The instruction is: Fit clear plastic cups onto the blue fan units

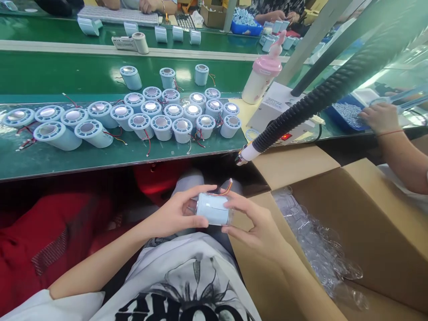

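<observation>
Green bench matting (100, 162) ahead of you is carrying a crowd of pale blue cylinders (160, 120) awaiting handling, while your left hand (174, 216) and right hand (257, 227) are together gripping one cylinder (213, 208) over your lap, beside the open carton (368, 214) of clear pieces.

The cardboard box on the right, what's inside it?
The cardboard box holds a heap of clear plastic pieces, crinkly and see-through, piled along its left side. What lies under the heap and in the box's far right part is hidden by the plastic and the box wall.
</observation>
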The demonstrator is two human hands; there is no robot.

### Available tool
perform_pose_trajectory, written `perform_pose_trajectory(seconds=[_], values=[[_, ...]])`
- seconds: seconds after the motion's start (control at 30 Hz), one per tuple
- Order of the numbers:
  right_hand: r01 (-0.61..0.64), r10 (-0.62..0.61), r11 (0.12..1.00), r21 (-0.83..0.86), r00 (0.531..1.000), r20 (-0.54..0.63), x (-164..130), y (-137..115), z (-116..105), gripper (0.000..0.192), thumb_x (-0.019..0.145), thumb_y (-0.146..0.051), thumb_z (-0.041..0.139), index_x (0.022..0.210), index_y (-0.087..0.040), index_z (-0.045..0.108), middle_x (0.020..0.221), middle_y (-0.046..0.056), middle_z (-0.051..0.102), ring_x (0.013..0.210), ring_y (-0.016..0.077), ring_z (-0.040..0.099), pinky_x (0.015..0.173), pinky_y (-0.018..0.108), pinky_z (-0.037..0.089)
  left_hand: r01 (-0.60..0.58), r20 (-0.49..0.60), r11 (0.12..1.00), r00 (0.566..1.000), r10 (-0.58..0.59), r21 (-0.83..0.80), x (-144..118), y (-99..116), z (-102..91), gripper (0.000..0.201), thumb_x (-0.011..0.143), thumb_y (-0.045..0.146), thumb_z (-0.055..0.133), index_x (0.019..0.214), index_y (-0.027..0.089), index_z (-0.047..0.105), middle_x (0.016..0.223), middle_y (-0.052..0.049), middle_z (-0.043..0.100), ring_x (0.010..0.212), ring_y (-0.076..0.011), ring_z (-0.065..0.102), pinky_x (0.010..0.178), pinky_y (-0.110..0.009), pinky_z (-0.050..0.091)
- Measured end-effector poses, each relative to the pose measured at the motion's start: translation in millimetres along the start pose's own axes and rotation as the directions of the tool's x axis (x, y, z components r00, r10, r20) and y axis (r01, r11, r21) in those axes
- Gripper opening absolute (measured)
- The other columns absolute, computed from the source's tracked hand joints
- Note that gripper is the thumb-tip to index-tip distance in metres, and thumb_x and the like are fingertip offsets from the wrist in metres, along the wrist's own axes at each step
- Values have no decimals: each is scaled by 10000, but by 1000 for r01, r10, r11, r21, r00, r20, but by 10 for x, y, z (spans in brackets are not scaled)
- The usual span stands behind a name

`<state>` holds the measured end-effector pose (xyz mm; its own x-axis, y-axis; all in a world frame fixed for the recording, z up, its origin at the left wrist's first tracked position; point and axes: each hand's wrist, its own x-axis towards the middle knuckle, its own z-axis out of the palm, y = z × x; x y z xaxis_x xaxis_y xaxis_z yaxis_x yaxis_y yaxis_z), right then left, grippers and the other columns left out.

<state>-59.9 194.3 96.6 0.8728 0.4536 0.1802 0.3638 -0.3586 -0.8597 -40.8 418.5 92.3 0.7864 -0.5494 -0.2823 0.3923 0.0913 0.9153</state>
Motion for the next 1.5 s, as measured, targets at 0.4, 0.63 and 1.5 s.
perform_pose_trajectory(seconds=[0.4, 0.63, 1.5], values=[[-234, 216, 925, 298, 972, 93, 7, -105, -31, 466, 701, -270, 743, 1116, -248, 532, 1144, 63, 604, 1083, 234, 579, 902, 380, 532, -140, 28, 969, 990, 137, 204, -96, 151, -1, 717, 562, 82, 766, 1236, 215, 559, 1321, -88, 517, 1220, -292, 467, 1045, -394, 347], [-398, 345, 776, 489, 917, 198, 37, -154, -20, 434, 719, -326, 720, 1091, -235, 514, 1078, 60, 604, 949, 193, 608, 767, 306, 543, -289, 119, 856, 957, 264, 429, -117, 134, -44, 696, 631, 140, 752, 1275, 262, 518, 1351, -62, 499, 1254, -268, 443, 1073, -378, 308], [-665, 500, 236, 709, 709, 498, 96, -85, 196, 540, 754, -676, 479, 905, -158, 502, 574, 37, 662, 412, 123, 604, 344, 153, 440, -380, 229, 824, 923, 309, 421, -73, 56, -101, 766, 656, 192, 761, 1328, 322, 418, 1388, -74, 446, 1263, -266, 433, 1050, -387, 367]])
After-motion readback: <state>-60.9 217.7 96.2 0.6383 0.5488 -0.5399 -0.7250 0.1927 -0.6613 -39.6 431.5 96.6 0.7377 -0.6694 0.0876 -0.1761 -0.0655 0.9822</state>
